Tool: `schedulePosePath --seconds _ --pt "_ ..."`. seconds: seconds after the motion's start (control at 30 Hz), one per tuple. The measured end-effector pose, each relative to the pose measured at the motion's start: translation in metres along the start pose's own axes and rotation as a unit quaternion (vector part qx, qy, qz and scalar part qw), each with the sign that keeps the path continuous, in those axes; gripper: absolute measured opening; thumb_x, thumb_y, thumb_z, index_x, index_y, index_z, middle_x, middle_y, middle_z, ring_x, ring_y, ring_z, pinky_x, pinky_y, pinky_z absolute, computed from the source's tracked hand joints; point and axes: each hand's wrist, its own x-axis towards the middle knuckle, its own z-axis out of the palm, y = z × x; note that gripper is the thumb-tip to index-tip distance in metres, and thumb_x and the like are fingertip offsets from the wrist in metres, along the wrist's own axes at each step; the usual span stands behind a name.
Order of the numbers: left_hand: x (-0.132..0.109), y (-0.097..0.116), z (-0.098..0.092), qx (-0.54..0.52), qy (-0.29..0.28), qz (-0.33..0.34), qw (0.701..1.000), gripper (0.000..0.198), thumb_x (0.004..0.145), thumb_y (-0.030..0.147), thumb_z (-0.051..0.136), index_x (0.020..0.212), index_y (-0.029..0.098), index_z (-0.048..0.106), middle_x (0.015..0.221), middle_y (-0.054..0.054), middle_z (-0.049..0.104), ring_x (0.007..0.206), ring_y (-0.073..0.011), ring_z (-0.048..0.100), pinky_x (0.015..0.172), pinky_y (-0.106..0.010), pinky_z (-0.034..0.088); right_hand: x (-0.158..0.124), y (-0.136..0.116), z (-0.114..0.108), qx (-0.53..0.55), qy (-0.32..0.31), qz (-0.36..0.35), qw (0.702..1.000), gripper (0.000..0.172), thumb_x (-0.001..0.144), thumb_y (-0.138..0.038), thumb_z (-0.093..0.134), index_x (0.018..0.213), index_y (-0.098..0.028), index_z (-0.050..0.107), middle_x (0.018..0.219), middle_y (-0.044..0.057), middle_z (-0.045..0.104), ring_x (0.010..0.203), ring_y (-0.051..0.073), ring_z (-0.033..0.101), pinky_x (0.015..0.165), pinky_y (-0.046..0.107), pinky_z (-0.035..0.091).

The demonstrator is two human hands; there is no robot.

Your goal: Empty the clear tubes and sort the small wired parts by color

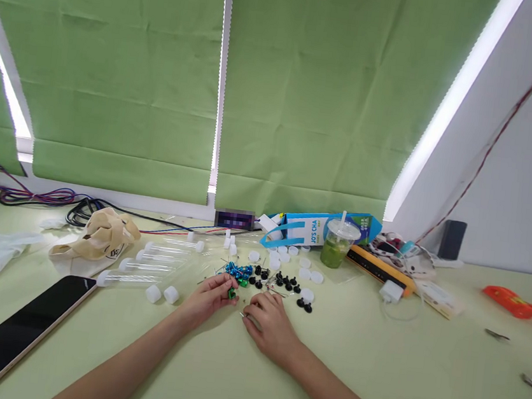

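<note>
My left hand [210, 297] is closed, its fingers pinching a small green part [231, 293] whose exact kind I cannot make out. To its right, my right hand [271, 325] rests low over the table, thumb and forefinger closed on a thin metal pin [242, 314]. The pin's tip points toward the green part, apart from it. Just beyond both hands lies a cluster of shiny blue parts [237, 269]. Several black parts with round bases and short stems [288, 283] are scattered beside it, with white round caps [306, 295] around them.
Clear tubes [162, 269] and white caps lie left of my hands, near a beige cloth bag [98, 241] and a large phone [20, 331]. A lidded green drink [336, 249], a blue-and-white bag [308, 228], an orange-black bar [380, 270] and a white charger [390, 291] stand behind right.
</note>
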Motion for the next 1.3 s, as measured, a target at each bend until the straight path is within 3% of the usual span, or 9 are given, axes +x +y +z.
schedulePosePath --seconds 0.23,0.37,0.5,0.57,0.67,0.73,0.8,1.03,1.3 --pt "0.001 -0.001 -0.001 0.026 0.008 0.008 1.0 0.02 0.079 0.035 0.061 0.077 0.015 0.06 0.078 -0.003 0.056 0.08 -0.015 0.057 0.079 -0.028 0.043 0.0 -0.004 -0.003 0.033 -0.007 -0.066 0.997 0.012 0.085 -0.022 0.048 0.078 -0.019 0.057 0.083 0.003 0.06 0.084 0.017 0.053 0.085 0.037 0.03" --pt "0.002 -0.001 -0.001 0.034 0.021 0.015 0.999 0.021 0.077 0.037 0.062 0.075 0.015 0.06 0.079 -0.005 0.061 0.089 -0.0185 0.058 0.086 -0.032 0.042 0.0 0.003 0.0 0.025 0.014 -0.021 0.999 0.014 0.086 -0.02 0.047 0.073 -0.018 0.053 0.079 0.003 0.06 0.08 0.016 0.053 0.085 0.037 0.031" --pt "0.001 -0.001 0.002 0.114 0.051 0.034 0.992 0.024 0.078 0.041 0.059 0.075 0.017 0.059 0.079 -0.005 0.062 0.088 -0.0202 0.059 0.079 -0.033 0.045 0.0 0.012 0.002 0.022 0.041 0.046 0.998 0.008 0.083 -0.019 0.051 0.076 -0.019 0.054 0.079 0.003 0.06 0.082 0.018 0.053 0.082 0.036 0.032" --pt "-0.001 0.0 0.005 0.206 0.075 0.059 0.974 0.025 0.081 0.041 0.054 0.075 0.018 0.059 0.079 -0.005 0.062 0.083 -0.0195 0.058 0.075 -0.031 0.045 0.0 0.015 0.002 0.013 0.057 0.083 0.995 0.006 0.081 -0.022 0.055 0.076 -0.02 0.055 0.081 0.003 0.06 0.085 0.02 0.052 0.079 0.036 0.032" --pt "-0.004 -0.001 0.01 0.363 0.094 0.133 0.917 0.026 0.085 0.038 0.046 0.075 0.019 0.059 0.078 -0.005 0.06 0.077 -0.0189 0.054 0.071 -0.03 0.041 -0.001 0.016 0.004 -0.009 0.079 0.123 0.989 0.006 0.078 -0.025 0.06 0.076 -0.021 0.057 0.086 0.004 0.059 0.089 0.023 0.05 0.078 0.037 0.032" --pt "-0.006 -0.001 0.013 0.434 0.076 0.171 0.881 0.027 0.087 0.035 0.043 0.075 0.019 0.06 0.077 -0.005 0.057 0.077 -0.0195 0.052 0.07 -0.03 0.039 -0.001 0.015 0.005 -0.015 0.084 0.132 0.988 0.007 0.077 -0.026 0.06 0.075 -0.021 0.057 0.086 0.004 0.058 0.09 0.023 0.05 0.077 0.038 0.032" --pt "-0.007 -0.002 0.015 0.462 0.049 0.184 0.866 0.027 0.088 0.034 0.04 0.077 0.019 0.06 0.077 -0.005 0.055 0.076 -0.0202 0.051 0.07 -0.031 0.039 -0.002 0.015 0.006 -0.017 0.084 0.133 0.987 0.007 0.077 -0.025 0.06 0.073 -0.021 0.057 0.086 0.005 0.058 0.09 0.023 0.05 0.076 0.037 0.032" --pt "-0.007 -0.004 0.015 0.474 0.014 0.17 0.864 0.028 0.09 0.035 0.036 0.077 0.02 0.056 0.078 -0.006 0.053 0.079 -0.0207 0.05 0.072 -0.032 0.04 -0.001 0.013 0.003 -0.011 0.099 0.122 0.988 0.005 0.079 -0.021 0.055 0.082 -0.021 0.059 0.088 0.005 0.06 0.09 0.022 0.051 0.077 0.037 0.031" --pt "-0.006 -0.007 0.014 0.507 -0.027 0.152 0.848 0.028 0.091 0.032 0.033 0.083 0.02 0.057 0.083 -0.006 0.053 0.079 -0.0196 0.051 0.073 -0.03 0.04 -0.001 0.005 0.0 -0.023 0.047 0.066 0.996 0.009 0.081 -0.022 0.053 0.073 -0.02 0.057 0.083 0.004 0.066 0.087 0.021 0.052 0.09 0.047 0.022"
